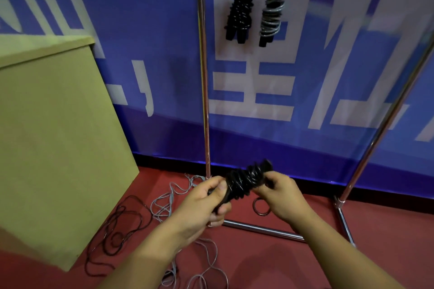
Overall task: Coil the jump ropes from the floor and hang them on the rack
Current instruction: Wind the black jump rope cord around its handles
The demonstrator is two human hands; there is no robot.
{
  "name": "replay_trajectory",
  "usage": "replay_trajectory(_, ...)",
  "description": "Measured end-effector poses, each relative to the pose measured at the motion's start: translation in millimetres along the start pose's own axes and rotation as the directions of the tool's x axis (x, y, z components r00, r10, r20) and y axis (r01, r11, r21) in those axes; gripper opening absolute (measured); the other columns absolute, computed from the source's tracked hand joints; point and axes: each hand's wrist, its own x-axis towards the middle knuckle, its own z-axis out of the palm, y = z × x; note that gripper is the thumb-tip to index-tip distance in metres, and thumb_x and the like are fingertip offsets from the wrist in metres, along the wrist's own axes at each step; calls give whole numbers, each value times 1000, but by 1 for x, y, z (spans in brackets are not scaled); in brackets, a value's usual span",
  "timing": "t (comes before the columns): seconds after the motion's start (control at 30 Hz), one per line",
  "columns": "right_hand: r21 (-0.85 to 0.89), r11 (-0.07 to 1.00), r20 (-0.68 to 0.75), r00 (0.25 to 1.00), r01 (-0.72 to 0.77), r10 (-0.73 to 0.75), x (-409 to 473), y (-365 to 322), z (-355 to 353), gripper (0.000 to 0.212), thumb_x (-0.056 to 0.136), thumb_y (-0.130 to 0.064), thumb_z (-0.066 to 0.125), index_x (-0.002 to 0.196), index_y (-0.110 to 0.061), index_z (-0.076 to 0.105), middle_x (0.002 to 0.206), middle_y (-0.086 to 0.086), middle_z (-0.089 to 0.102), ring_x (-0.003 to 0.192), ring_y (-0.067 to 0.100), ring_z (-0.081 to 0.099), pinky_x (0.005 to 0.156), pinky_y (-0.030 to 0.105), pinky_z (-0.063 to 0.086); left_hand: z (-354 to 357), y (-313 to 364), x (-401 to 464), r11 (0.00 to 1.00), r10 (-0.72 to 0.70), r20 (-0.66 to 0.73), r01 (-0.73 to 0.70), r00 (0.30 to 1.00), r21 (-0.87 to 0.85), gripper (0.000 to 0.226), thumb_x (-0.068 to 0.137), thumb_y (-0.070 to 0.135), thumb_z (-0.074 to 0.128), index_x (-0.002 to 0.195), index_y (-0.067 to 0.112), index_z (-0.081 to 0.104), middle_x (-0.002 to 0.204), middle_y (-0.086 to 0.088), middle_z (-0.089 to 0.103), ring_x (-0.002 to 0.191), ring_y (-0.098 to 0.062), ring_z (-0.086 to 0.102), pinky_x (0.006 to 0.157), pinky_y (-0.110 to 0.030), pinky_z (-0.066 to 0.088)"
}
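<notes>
A black jump rope (246, 179), wound into a tight bundle, is held between both hands in front of the rack. My left hand (204, 202) grips its lower end, where the handles are. My right hand (281, 192) pinches the upper part of the coil. A small loop of the black rope (260, 206) hangs below it. On the chrome rack (203, 77) hang a coiled black rope (239, 7) and a coiled grey rope (273, 4). A loose black rope (122, 223) and a loose grey rope (169, 197) lie tangled on the red floor.
A tan wooden box (54, 143) stands at the left, close to the loose ropes. The rack's base bar (263, 229) and right leg (345, 220) run along the floor under my hands. A blue banner wall (328, 89) is behind the rack.
</notes>
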Motion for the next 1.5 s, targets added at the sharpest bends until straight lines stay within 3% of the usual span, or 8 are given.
replay_trajectory(0.17, -170, 974, 100, 986, 149, -133, -8, -9, 12, 18, 90, -44, 65, 96, -28, 71, 78, -7, 61, 70, -2, 55, 64, 11, 39, 1, -1, 4, 974, -4, -120, -23, 993, -225, 30, 91, 37, 53, 96, 9, 46, 61, -3, 44, 46, -9, 32, 49, -24, 28)
replay_trajectory(0.3, -140, 974, 212, 966, 180, -148, -17, -14, 21, 22, 90, -49, 62, 75, -34, 62, 66, -10, 54, 61, 1, 49, 62, 25, 42, -3, -2, 8, 971, 10, -163, -49, 986, -235, 30, 91, 34, 56, 105, 8, 48, 66, -5, 48, 50, -12, 39, 51, -24, 36)
replay_trajectory(0.4, -134, 976, 297, 946, 174, -128, -23, -17, 26, 37, 89, -49, 61, 76, -15, 57, 62, -7, 51, 57, 2, 42, 58, 27, 40, -14, -9, 15, 990, 22, -293, -62, 956, -126, 35, 91, 35, 59, 103, 2, 55, 66, -5, 52, 51, -12, 43, 49, -22, 40)
replay_trajectory(0.67, -36, 992, 379, 920, 123, -100, -37, -35, 32, 22, 92, -37, 60, 86, -17, 66, 65, -7, 64, 56, -2, 54, 59, 13, 40, -30, -34, 35, 969, 121, -617, 44, 778, 245, 23, 99, 26, 58, 84, 11, 53, 65, -3, 60, 55, -13, 58, 60, -31, 51)
replay_trajectory(0.87, 176, 955, 329, 929, -237, 170, -32, -38, 25, 36, 97, -36, 59, 67, -16, 57, 50, -4, 54, 42, 11, 49, 44, 22, 43, -32, -26, 44, 977, -126, -630, -16, 767, -214, 22, 103, 25, 50, 95, 5, 57, 95, -16, 66, 92, -28, 66, 91, -45, 55)
replay_trajectory(0.97, 304, 872, 275, 912, -383, 305, -25, -37, 14, 36, 98, -35, 57, 72, -10, 57, 58, 8, 57, 46, 17, 52, 46, 25, 46, -28, -16, 43, 908, -188, -619, -107, 762, -406, 22, 104, 21, 47, 97, 4, 58, 97, -15, 67, 98, -30, 66, 88, -44, 53)
replay_trajectory(1.3, 432, 595, 501, 729, -677, 467, -10, -33, -24, 25, 98, -43, 49, 82, -23, 47, 54, -2, 43, 41, 7, 26, 39, 18, 22, -38, -17, 57, 909, -106, -772, -254, 627, -331, 22, 104, 26, 48, 91, 10, 55, 91, -8, 63, 81, -16, 64, 91, -40, 53)
replay_trajectory(1.5, 102, 917, 405, 858, -385, 316, -16, -14, -30, 23, 96, -31, 61, 83, -13, 56, 58, -1, 43, 46, 11, 34, 44, 22, 31, -44, -32, 63, 948, -102, -787, -180, 609, -262, 22, 103, 23, 50, 91, 6, 55, 88, -11, 64, 79, -18, 67, 81, -35, 57)
